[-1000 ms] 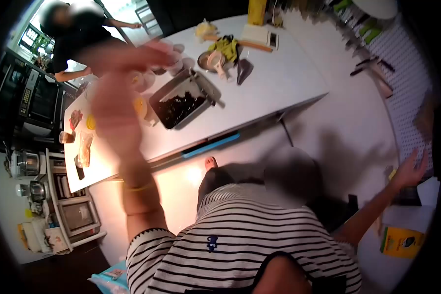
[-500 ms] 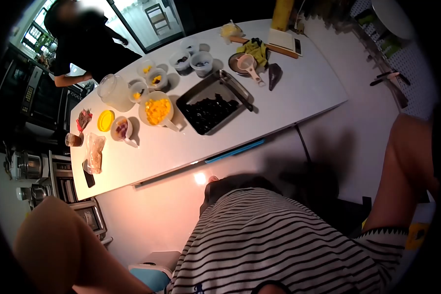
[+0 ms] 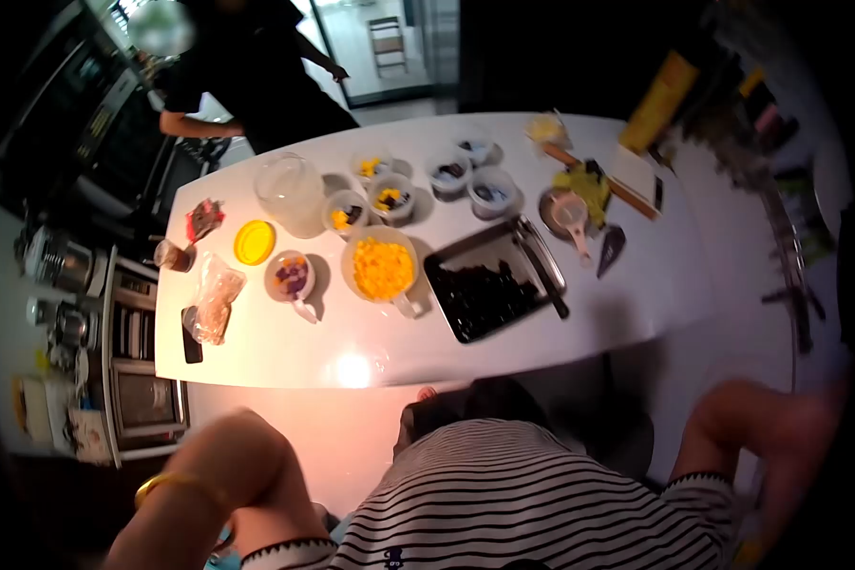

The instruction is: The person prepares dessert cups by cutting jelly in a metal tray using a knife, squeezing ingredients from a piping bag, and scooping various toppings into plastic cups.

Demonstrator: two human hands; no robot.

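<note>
My left forearm with a yellow bracelet (image 3: 169, 486) is bent at the lower left, and its hand lies outside the view. My right arm (image 3: 722, 418) is bent at the lower right, its forearm smeared by motion and its hand not visible. Neither arm touches the white table (image 3: 266, 366) ahead. Nearest on it are a metal tray (image 3: 475, 255) of dark glossy pieces (image 3: 484, 299), with a long dark-handled utensil across its right side, and a white jug of yellow cubes (image 3: 382, 270). Left of the jug stands a small handled cup with purple and orange pieces (image 3: 292, 275).
Farther back stand a clear pitcher (image 3: 290, 193) and several small tubs (image 3: 492, 193). A yellow lid (image 3: 254, 243), a clear bag (image 3: 220, 296) and a phone (image 3: 192, 347) lie left. A strainer (image 3: 570, 213) and green cloth (image 3: 584, 190) lie right. A person in black (image 3: 256, 76) stands beyond the table.
The view has turned and shifted, so the table sits lower and straighter. My left forearm has come into view with its bracelet. The person in black appears farther right.
</note>
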